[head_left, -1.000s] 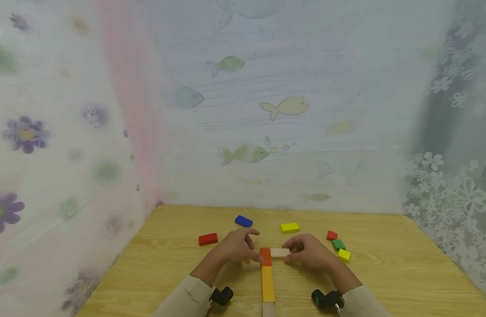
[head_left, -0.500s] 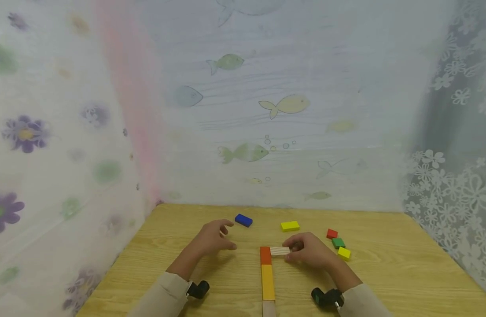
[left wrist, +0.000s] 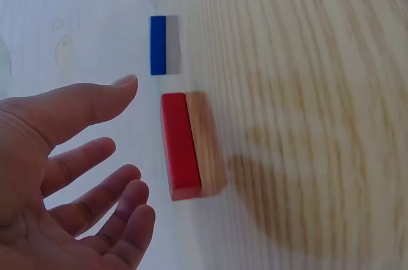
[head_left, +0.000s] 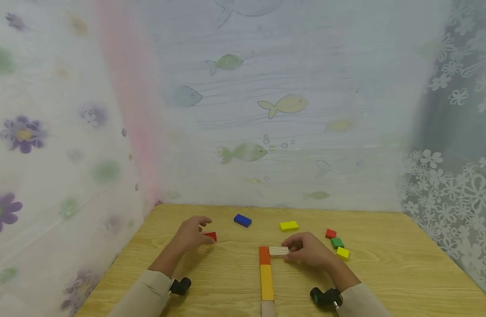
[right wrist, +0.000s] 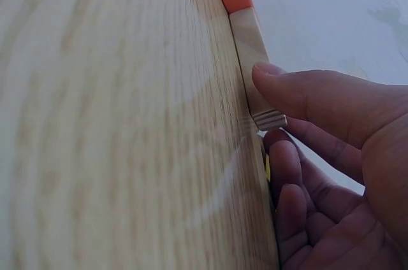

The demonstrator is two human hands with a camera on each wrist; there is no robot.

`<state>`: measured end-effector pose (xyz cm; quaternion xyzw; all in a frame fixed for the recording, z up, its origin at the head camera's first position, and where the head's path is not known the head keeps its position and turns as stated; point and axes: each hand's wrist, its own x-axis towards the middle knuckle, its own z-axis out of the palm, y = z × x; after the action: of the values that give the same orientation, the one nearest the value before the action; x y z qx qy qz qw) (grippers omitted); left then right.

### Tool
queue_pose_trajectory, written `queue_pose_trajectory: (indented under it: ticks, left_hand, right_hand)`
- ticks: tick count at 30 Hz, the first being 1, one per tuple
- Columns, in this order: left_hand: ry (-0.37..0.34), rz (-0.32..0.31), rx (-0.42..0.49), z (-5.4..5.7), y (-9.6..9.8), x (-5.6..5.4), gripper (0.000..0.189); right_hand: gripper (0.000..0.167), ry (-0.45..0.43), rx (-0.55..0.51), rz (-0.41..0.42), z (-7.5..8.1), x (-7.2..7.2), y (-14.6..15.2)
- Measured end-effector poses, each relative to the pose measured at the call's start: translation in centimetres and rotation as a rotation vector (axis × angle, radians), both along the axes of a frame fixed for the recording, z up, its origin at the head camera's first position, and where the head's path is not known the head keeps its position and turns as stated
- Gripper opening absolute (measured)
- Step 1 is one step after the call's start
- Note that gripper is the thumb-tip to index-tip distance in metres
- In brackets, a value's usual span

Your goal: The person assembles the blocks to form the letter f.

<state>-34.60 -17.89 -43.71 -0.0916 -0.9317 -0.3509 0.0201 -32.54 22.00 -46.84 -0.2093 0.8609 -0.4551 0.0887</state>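
Note:
My left hand (head_left: 190, 234) hovers over a red block (head_left: 211, 236) at the left of the table, thumb and fingers spread apart. In the left wrist view the red block (left wrist: 180, 146) lies in front of the fingertips, not touched. My right hand (head_left: 309, 250) pinches the free end of a plain wooden block (head_left: 278, 251) between thumb and fingers. That plain block (right wrist: 250, 47) meets an orange-red block (head_left: 264, 256) at a right angle. Below it, a yellow-orange block (head_left: 266, 281) and another plain block (head_left: 268, 308) continue the row toward me.
A blue block (head_left: 242, 220) and a yellow block (head_left: 289, 226) lie farther back. Small red (head_left: 331, 234), green (head_left: 337, 243) and yellow (head_left: 343, 253) blocks sit right of my right hand. Patterned curtains stand around the wooden table (head_left: 370, 281).
My left hand has left the orange-red block and moved left, past the blue block's near side, to above the red block. My right hand stays at the plain block.

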Motion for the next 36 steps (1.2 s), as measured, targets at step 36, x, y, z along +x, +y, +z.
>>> queue_pose_trajectory:
  ticks: [36]
  left_hand:
    - [-0.040, 0.063, -0.090, -1.2, -1.3, -1.2, 0.031]
  right_hand:
    - [0.038, 0.015, 0.015, -0.012, 0.3, 0.2, -0.1]
